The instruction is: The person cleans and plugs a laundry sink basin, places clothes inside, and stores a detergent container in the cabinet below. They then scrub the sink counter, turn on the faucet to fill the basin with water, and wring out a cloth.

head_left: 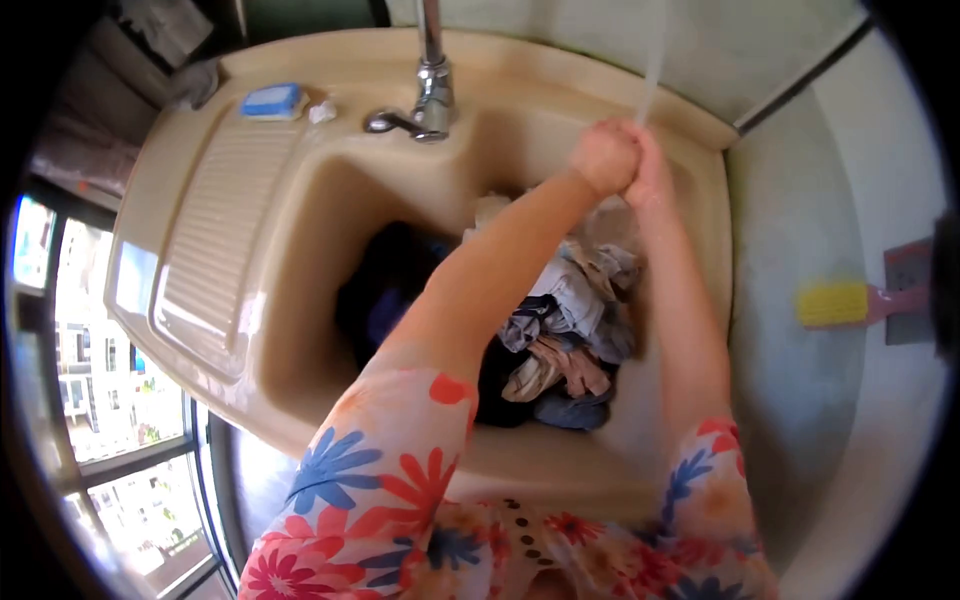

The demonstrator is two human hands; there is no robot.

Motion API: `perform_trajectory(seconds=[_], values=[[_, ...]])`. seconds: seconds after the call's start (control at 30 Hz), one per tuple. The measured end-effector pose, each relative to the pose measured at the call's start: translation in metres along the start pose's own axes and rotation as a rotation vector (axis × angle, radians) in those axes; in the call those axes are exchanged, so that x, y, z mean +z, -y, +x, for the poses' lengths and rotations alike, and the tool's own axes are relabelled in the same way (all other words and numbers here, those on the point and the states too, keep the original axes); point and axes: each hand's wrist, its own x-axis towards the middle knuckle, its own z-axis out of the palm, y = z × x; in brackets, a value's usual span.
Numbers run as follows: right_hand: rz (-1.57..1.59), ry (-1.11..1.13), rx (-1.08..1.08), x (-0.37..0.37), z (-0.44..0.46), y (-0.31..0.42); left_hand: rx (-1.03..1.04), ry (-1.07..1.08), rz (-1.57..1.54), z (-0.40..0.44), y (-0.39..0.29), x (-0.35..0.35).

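My left hand [604, 158] and my right hand [651, 170] are clasped together over the far right corner of the beige sink [300, 270]. A thin stream of water [654, 65] comes down from above onto them. The fingers are closed, and whether anything lies between the palms is hidden. Below my forearms sits a heap of crumpled clothes [570, 300], grey, white and pinkish. Darker clothes [385, 290] lie in the basin's left part, partly covered by my left arm.
A chrome faucet [433, 100] stands at the sink's back edge. Left of it are a blue-and-white block [272, 101] and a small white lump [322, 112], above a ribbed washboard [215, 220]. A yellow-bristled brush [835, 304] hangs by the right wall. Windows are at left.
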Motion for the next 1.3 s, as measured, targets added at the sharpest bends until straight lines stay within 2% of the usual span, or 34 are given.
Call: perform_trajectory(seconds=[0.03, 0.1, 0.17, 0.23, 0.33, 0.43, 0.5, 0.53, 0.6, 0.63, 0.7, 0.77, 0.87, 0.9, 1.0, 1.03, 1.13, 1.17, 1.27, 1.3], values=[[-0.051, -0.115, 0.037, 0.004, 0.007, -0.006, -0.082, 0.038, 0.006, -0.002, 0.004, -0.005], [-0.030, 0.025, 0.050, -0.006, 0.022, -0.008, -0.254, 0.107, 0.019, -0.001, 0.005, -0.011], [0.029, 0.102, 0.032, -0.019, 0.031, 0.001, -0.499, -0.106, -0.356, 0.012, -0.007, 0.001], [0.119, 0.123, -0.015, -0.020, 0.028, 0.017, -0.658, -0.367, -0.995, 0.020, -0.017, -0.003], [0.312, 0.178, -0.112, -0.004, 0.026, 0.018, -0.589, -0.359, -2.212, 0.026, -0.011, 0.000], [0.326, 0.100, -0.252, 0.011, 0.024, 0.009, -0.420, -0.458, -2.559, 0.017, -0.027, -0.007], [0.107, 0.100, -0.320, 0.014, 0.024, 0.014, -0.422, -0.300, -2.654, 0.006, -0.045, -0.019], [-0.005, 0.094, -0.358, 0.013, 0.024, 0.019, -0.472, -0.331, -2.621, 0.010, -0.049, -0.016], [-0.003, 0.167, -0.329, 0.009, 0.024, 0.019, -0.572, -0.389, -2.550, 0.015, -0.055, -0.014], [-0.005, 0.145, -0.333, 0.016, 0.020, 0.019, -0.534, -0.521, -2.478, 0.022, -0.054, -0.009], [-0.134, 0.093, -0.324, 0.027, 0.001, 0.010, -0.640, -0.443, -2.431, 0.015, -0.038, -0.011], [-0.392, 0.035, -0.309, 0.047, -0.021, -0.005, -0.683, -0.397, -2.393, 0.006, -0.015, -0.022], [-1.317, -0.029, -0.788, 0.055, -0.034, -0.019, -0.725, -0.347, -2.363, 0.001, -0.008, -0.029], [-0.977, 0.126, -0.605, 0.054, -0.028, -0.005, -0.749, -0.313, -2.364, -0.002, -0.012, -0.029], [-0.563, -0.075, -0.184, 0.053, -0.023, 0.023, -0.788, -0.135, -2.250, 0.007, -0.039, -0.044], [-0.858, -0.011, -0.299, 0.055, -0.030, 0.020, -0.766, -0.181, -2.241, 0.008, -0.036, -0.045], [-1.206, -0.084, -1.049, 0.059, -0.058, -0.037, -0.703, -0.326, -2.212, 0.004, -0.001, -0.044], [-1.265, -0.068, -1.048, 0.040, -0.032, -0.032, -0.699, -0.209, -2.216, 0.004, 0.001, -0.042], [-0.718, -0.108, -0.232, 0.012, 0.008, 0.014, -0.638, -0.074, -2.307, 0.007, -0.022, -0.037], [-1.009, -0.223, -0.562, 0.022, -0.002, 0.010, -0.610, -0.039, -2.381, 0.007, -0.025, -0.040]])
